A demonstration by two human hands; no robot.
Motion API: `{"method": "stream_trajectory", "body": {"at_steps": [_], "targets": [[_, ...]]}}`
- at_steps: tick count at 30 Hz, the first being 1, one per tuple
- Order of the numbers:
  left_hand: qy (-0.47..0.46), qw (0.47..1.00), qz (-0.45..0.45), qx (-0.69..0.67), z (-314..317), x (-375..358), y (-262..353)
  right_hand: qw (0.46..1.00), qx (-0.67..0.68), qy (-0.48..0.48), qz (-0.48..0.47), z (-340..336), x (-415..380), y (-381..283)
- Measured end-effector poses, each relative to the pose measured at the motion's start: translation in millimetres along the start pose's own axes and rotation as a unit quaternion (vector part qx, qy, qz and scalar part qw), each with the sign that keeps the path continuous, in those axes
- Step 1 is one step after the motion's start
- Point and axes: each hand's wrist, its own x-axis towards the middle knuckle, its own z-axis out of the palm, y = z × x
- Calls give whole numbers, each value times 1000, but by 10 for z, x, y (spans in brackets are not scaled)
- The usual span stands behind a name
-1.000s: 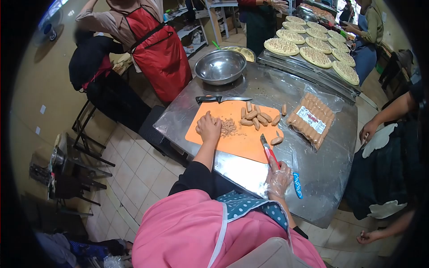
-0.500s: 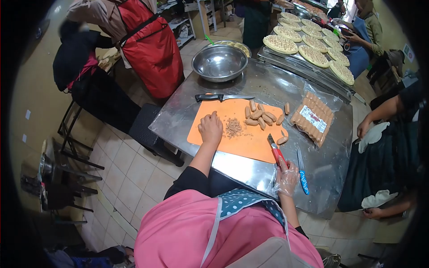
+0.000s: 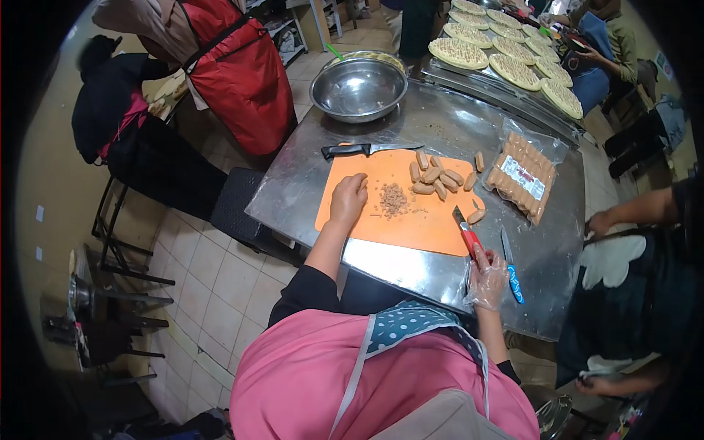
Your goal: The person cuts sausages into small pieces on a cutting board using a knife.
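"So, what's that right hand got?"

"The red knife. Its gloved fingers are wrapped around the handle, and the blade reaches over the near right corner of the board, close to a lone piece."

"And the left hand?"

"Bare, on the left part of the board, fingers close together. From here I can't tell whether anything is under it. The chopped bits lie just to its right."

"Where are the bigger pieces?"

"Heaped toward the board's far right corner. The sausage pack lies flat on the table, right of the board."

"I see more knives."

"Two. The black knife lies along the board's far edge; the blue knife is on the table, just right of the right hand. Farther back stand the bowl and, to the right, rows of topped breads."
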Motion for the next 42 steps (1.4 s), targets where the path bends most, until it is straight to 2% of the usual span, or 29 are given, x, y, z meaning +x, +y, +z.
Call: {"method": "stream_trajectory", "body": {"at_steps": [3, 6, 8, 11, 12, 16, 18, 21, 25, 27, 31, 34, 36, 37, 39, 40, 42], "targets": [[-43, 994, -55, -82, -96, -19, 19, 1000, -14, 7, -6, 3, -6, -8], [-76, 992, -4, -101, -136, -133, -3, 1000, -17, -3, -1, 2, 11, -26], [-74, 993, 65, -60, -146, -248, 17, 1000, -22, -1, 0, 2, 15, -40], [-100, 992, 53, -55, -280, -311, 209, 1000, -25, -10, 5, 4, 27, -45], [-91, 992, 76, -46, -295, -334, 217, 1000, -25, -10, 6, 4, 28, -49], [-79, 993, 74, -35, -193, -313, 156, 999, -38, -5, -2, -12, 28, -63], [-78, 996, 28, -36, -141, -304, 149, 999, -42, -4, 0, 1, 29, -56], [-35, 998, 53, -22, -86, -310, 160, 999, -36, 8, -5, 26, 21, -25], [-25, 998, 48, -40, -96, -293, 197, 1000, -15, 3, -15, 31, 22, -7], [-33, 997, -29, -65, -125, -292, 240, 1000, -10, 6, -19, 64, 18, 20], [-7, 998, -23, -56, -65, -307, 193, 999, 6, 7, -34, 43, 53, 47], [15, 996, -52, -76, -49, -320, 232, 999, 15, -3, -44, 41, 51, 94], [55, 981, -117, -145, -26, -323, 295, 999, 20, -4, -49, 21, 57, 96], [56, 981, -117, -144, 4, -324, 318, 998, 21, -3, -52, 14, 59, 101], [84, 928, -171, -321, 97, -322, 374, 998, 29, -9, -54, 7, 65, 118], [87, 928, -171, -320, 157, -320, 444, 998, 38, -16, -55, 5, 65, 126], [22, 909, -166, -382, 319, -325, 628, 997, 35, -15, -60, 14, 69, 139]]}}
